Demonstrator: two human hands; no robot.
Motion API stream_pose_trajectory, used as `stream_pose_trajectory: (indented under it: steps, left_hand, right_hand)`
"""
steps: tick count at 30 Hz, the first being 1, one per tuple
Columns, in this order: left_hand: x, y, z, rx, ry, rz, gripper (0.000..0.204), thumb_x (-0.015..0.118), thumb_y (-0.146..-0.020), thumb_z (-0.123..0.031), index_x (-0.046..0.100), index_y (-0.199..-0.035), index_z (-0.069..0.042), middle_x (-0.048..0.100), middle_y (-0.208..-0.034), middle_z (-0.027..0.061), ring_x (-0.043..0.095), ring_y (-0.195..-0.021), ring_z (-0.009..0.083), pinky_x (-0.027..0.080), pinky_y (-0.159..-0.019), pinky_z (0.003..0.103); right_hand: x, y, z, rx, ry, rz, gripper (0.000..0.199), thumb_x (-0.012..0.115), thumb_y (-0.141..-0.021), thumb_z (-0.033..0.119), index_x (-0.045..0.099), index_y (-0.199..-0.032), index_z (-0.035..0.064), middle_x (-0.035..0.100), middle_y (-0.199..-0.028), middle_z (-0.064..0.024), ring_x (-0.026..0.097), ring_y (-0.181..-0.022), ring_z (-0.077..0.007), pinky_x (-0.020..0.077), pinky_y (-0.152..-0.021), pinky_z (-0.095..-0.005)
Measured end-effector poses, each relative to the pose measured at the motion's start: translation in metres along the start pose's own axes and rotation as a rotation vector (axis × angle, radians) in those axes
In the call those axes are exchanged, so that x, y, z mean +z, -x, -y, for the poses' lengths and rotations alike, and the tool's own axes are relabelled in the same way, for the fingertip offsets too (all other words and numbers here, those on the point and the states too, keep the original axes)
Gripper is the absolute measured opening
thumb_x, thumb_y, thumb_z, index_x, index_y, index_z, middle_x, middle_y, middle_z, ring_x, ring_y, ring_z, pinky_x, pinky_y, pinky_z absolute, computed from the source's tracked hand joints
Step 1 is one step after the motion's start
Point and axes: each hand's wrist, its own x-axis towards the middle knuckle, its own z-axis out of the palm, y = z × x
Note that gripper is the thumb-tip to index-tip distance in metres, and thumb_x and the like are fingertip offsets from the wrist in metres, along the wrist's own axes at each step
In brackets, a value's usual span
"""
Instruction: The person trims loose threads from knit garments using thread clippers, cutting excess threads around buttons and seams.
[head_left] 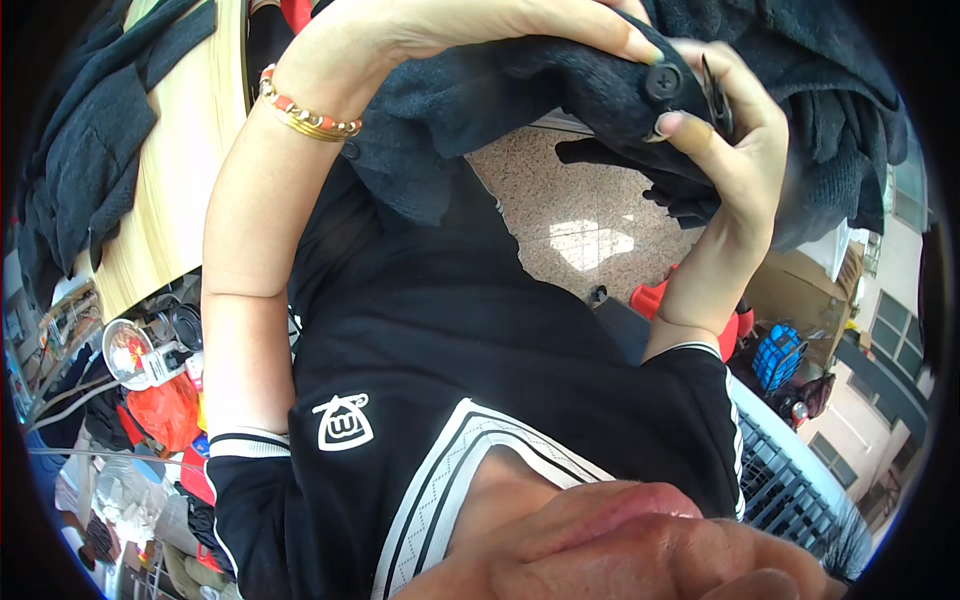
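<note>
Watching my left hand [470,35] pinching the dark knit garment [520,100] taut at twelve o'clock, so my right hand [735,130] fingers, clamped on small scissors [716,92], are reaching the black button [663,82].

Black knitted garment with a round black button [662,82]: left hand [480,25] on top, right hand [735,130] just right, wooden bench [175,150] far left.

The dark knitted garment [560,90] runs off the top edge, so its full shape can't be made out. The left hand [470,30] is cut off at the top too, most of its fingers out of sight. The right hand [730,140] pinches something thin and dark [716,95], too small to identify. The clutter [140,380] beside the bench [180,150] blurs toward the rim.
</note>
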Motion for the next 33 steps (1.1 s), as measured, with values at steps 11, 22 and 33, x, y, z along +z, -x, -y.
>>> stream_pose_trajectory:
  steps: [11, 22, 33]
  left_hand:
    - [-0.025, 0.017, 0.001, 0.023, -0.294, -0.067, 0.018, 0.072, -0.083, -0.012, 0.068, -0.095, 0.001, 0.067, -0.084, -0.0008, 0.057, -0.076, 0.0046, 0.046, -0.069, 0.019]
    - [-0.043, 0.018, 0.02, -0.013, -0.335, -0.15, 0.013, 0.07, -0.085, -0.009, 0.068, -0.094, -0.001, 0.065, -0.08, -0.0031, 0.055, -0.072, 0.0024, 0.044, -0.066, 0.018]
    - [-0.034, 0.016, 0.02, 0.111, -0.428, -0.147, 0.016, 0.068, -0.087, -0.014, 0.065, -0.095, 0.0, 0.064, -0.086, -0.0008, 0.055, -0.079, 0.0056, 0.045, -0.072, 0.021]
  right_hand:
    - [-0.035, 0.026, -0.031, -0.084, -0.57, -0.404, 0.023, 0.059, -0.091, 0.011, 0.06, -0.102, -0.0086, 0.064, -0.104, -0.0168, 0.062, -0.096, -0.0234, 0.0456, -0.091, -0.0352]
    - [-0.056, 0.037, -0.054, 0.041, -1.13, -0.542, 0.03, 0.049, -0.097, 0.027, 0.066, -0.105, 0.0033, 0.065, -0.113, -0.0167, 0.059, -0.108, -0.034, 0.0393, -0.1, -0.0533]
    - [-0.054, 0.043, -0.054, 0.026, -1.082, -0.63, 0.03, 0.051, -0.095, 0.027, 0.066, -0.104, 0.0017, 0.065, -0.112, -0.017, 0.06, -0.106, -0.0351, 0.04, -0.099, -0.0539]
